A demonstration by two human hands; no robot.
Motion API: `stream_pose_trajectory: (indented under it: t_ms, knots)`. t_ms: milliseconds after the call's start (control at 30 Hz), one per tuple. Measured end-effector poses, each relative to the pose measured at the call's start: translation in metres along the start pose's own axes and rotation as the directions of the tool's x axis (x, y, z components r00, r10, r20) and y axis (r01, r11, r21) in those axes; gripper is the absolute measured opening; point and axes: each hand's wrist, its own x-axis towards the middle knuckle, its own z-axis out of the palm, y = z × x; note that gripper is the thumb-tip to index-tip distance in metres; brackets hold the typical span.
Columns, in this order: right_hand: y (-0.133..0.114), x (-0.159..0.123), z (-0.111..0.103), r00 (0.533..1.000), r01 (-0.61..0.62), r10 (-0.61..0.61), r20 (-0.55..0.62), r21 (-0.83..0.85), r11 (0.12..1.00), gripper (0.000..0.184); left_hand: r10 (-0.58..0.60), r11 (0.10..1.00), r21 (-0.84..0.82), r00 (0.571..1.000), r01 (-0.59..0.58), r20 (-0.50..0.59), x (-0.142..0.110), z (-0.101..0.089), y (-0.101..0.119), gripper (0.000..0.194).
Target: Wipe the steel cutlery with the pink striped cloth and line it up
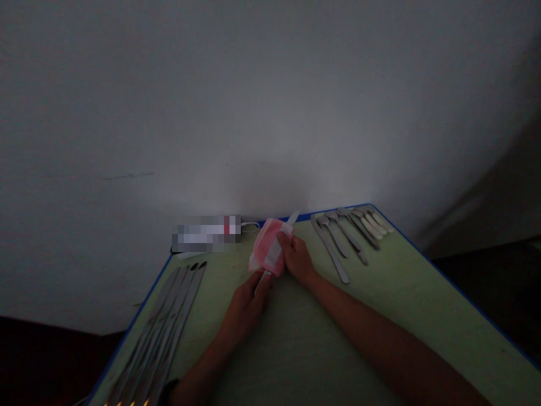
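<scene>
My left hand (247,307) is closed on the handle end of a table knife (291,219) whose blade tip sticks out past a pink and white cloth (267,248). My right hand (296,256) is wrapped around that cloth, pressing it about the middle of the knife. Both hands are over the far middle of a pale green table (380,293) with a blue edge.
Several long metal utensils (169,316) lie side by side along the table's left edge. A row of spoons and knives (346,234) lies at the far right corner. A blurred-out object (207,233) sits against the white wall behind the table.
</scene>
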Motion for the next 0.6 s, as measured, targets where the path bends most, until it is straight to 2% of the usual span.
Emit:
stream_pose_trajectory:
  t_ms: [233,467,600]
  knots:
    - [-0.0009,0.0016,-0.0007,1.000,0.001,-0.002,0.024,0.028,1.000,0.047,-0.013,1.000,-0.026,1.000,0.013,0.018,-0.0001,0.0013,-0.0020,0.036]
    - [-0.0021,0.0007,-0.0007,1.000,-0.026,0.025,0.014,0.050,0.998,0.049,-0.004,1.000,0.020,1.000,0.004,0.001,-0.0004,0.0000,-0.0016,0.037]
    - [-0.0019,0.0008,-0.0013,0.999,-0.038,0.038,0.013,0.039,0.999,0.050,-0.031,0.999,-0.014,0.999,0.032,0.031,-0.0012,-0.0011,0.0019,0.038]
